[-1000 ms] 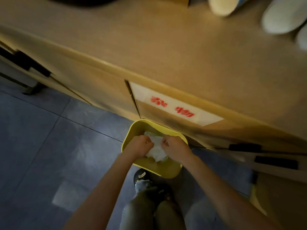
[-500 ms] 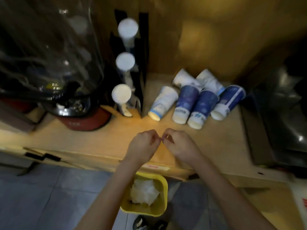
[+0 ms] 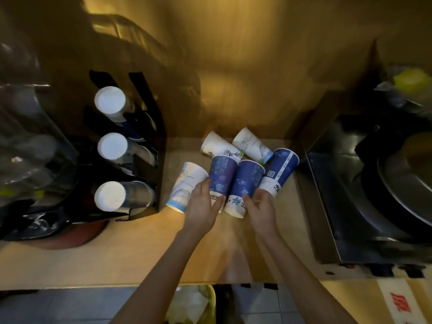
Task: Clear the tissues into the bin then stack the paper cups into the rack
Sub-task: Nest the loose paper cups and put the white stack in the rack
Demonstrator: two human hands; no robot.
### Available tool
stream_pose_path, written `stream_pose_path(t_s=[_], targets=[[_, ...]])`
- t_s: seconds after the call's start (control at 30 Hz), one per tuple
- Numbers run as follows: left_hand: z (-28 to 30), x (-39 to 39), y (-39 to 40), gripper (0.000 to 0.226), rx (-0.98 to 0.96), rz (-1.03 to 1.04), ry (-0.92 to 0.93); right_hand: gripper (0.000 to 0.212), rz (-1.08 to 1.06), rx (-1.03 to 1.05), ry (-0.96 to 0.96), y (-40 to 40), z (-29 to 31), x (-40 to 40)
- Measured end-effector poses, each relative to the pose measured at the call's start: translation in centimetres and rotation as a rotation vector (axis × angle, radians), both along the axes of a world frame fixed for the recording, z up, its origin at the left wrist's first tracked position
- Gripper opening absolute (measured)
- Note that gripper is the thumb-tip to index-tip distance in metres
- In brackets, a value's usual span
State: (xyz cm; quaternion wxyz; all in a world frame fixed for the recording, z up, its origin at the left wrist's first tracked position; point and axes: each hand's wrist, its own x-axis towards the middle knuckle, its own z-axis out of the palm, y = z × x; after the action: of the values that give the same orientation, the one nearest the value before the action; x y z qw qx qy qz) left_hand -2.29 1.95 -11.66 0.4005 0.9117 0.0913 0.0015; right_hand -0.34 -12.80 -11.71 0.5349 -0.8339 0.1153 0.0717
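With tissues [image 3: 191, 302] binned [image 3: 210, 298], both hands had left it: left hand [image 3: 203, 209] and right hand [image 3: 261, 210], open and empty, reached cups [image 3: 223, 177] mid-counter [image 3: 117, 260].

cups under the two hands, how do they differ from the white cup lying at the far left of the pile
The two cups under the hands are dark blue with a starry print; the far-left cup is white with line drawings. Hands reach the blue ones; the white lies untouched. All lie tipped over on the counter.
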Motion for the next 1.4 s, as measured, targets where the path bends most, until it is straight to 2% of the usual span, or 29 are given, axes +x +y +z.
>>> stream_pose_path(t_s=[0.17, 0.23, 0.33, 0.47, 0.57, 0.63, 0.77, 0.9, 1.0, 1.13, 1.2, 1.3, 1.4], targets=[[-3.6, 2.2, -1.4, 0.074, -0.057, 0.164, 0.233, 0.015, -0.125, 0.306, 0.279, 0.1, -2.2, 2.6], [-4.4, 2.8, -1.8, 0.074, -0.095, 0.236, 0.258, 0.023, -0.178, 0.355, 0.382, 0.3, -2.9, 3.6], [-5.4, 3.3, -1.9, 0.072, -0.119, 0.294, 0.300, 0.018, -0.213, 0.395, 0.408, 0.7, -3.5, 4.6], [-5.9, 3.2, -2.0, 0.060, -0.135, 0.339, 0.288, 0.031, -0.204, 0.440, 0.532, 0.6, -2.9, 5.2], [-5.5, 2.7, -1.6, 0.048, -0.166, 0.348, 0.259, 0.022, -0.119, 0.506, 0.506, -0.3, -1.6, 5.0], [-5.4, 2.4, -1.3, 0.046, -0.167, 0.336, 0.258, 0.022, -0.033, 0.506, 0.425, -0.9, -0.9, 4.7], [-5.2, 1.8, -0.9, 0.050, -0.181, 0.328, 0.281, 0.056, 0.078, 0.353, 0.171, -1.7, -0.8, 3.2], [-4.7, 1.5, 0.0, 0.053, -0.179, 0.274, 0.301, 0.082, 0.039, 0.197, 0.034, -2.1, -3.0, 1.2], [-3.2, 1.2, 0.6, 0.054, -0.234, 0.274, 0.193, 0.075, 0.036, 0.105, 0.037, -2.4, -4.8, 0.7], [0.4, 0.9, 0.7, 0.077, -0.403, 0.266, -0.022, 0.076, 0.033, 0.037, 0.073, -2.3, -5.3, 0.7], [2.5, 0.9, 0.2, 0.075, -0.446, 0.200, -0.103, 0.080, 0.029, 0.020, 0.060, -2.3, -5.0, 0.9], [4.3, 1.2, -1.5, 0.058, -0.454, 0.090, -0.167, 0.082, 0.040, 0.036, 0.057, -2.4, -4.6, 0.7], [4.1, 1.6, -3.6, 0.069, -0.477, 0.024, -0.182, 0.076, 0.064, 0.037, 0.029, -2.8, -5.1, 0.8]])
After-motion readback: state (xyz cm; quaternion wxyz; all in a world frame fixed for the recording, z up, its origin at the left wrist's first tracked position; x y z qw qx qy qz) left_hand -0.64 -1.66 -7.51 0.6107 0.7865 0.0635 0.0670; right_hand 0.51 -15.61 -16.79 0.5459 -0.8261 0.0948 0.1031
